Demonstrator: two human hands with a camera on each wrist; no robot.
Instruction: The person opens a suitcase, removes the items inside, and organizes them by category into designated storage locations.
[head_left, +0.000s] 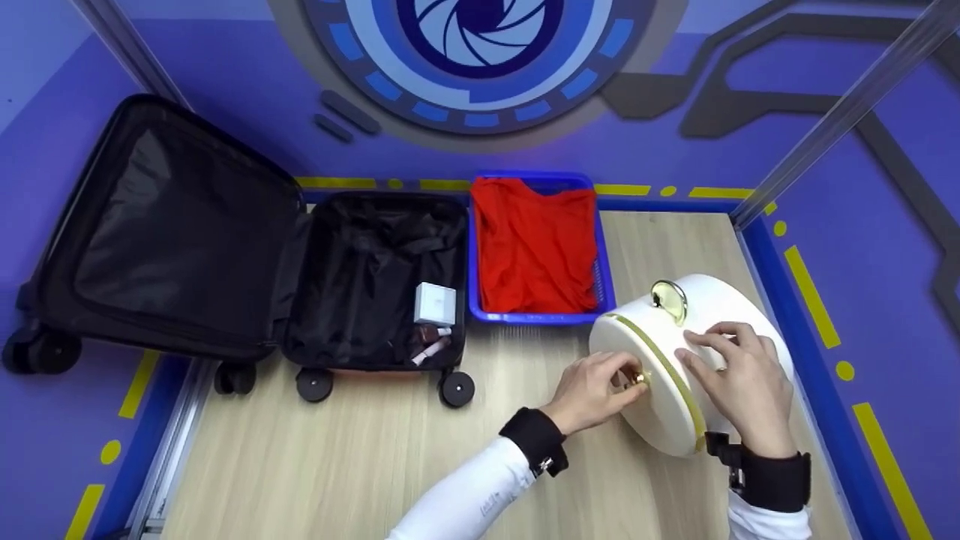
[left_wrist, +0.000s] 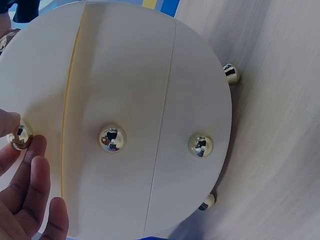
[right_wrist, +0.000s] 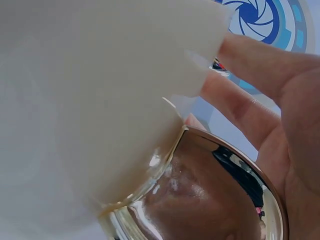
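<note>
A white rounded drawer box (head_left: 750,315) with gold trim stands on the table at the right, its round front facing left. My left hand (head_left: 596,390) pinches a gold knob (left_wrist: 20,136) on that front between thumb and finger. Two more gold knobs, the middle one (left_wrist: 112,138) and the outer one (left_wrist: 200,145), show in the left wrist view. Bent fingers of my right hand (head_left: 742,382) touch the white top, thumb and index apart. A gold ring handle (head_left: 670,301) rises from the top; a shiny gold fitting (right_wrist: 205,190) shows close below the right fingers in the right wrist view.
An open black suitcase (head_left: 375,262) lies at left, its lid (head_left: 180,225) leaning back. Inside are a pale small box (head_left: 435,304) and small cosmetic tubes (head_left: 433,351). Beside it a blue basket (head_left: 536,318) holds red cloth (head_left: 536,247). Purple panels (head_left: 750,157) surround the table.
</note>
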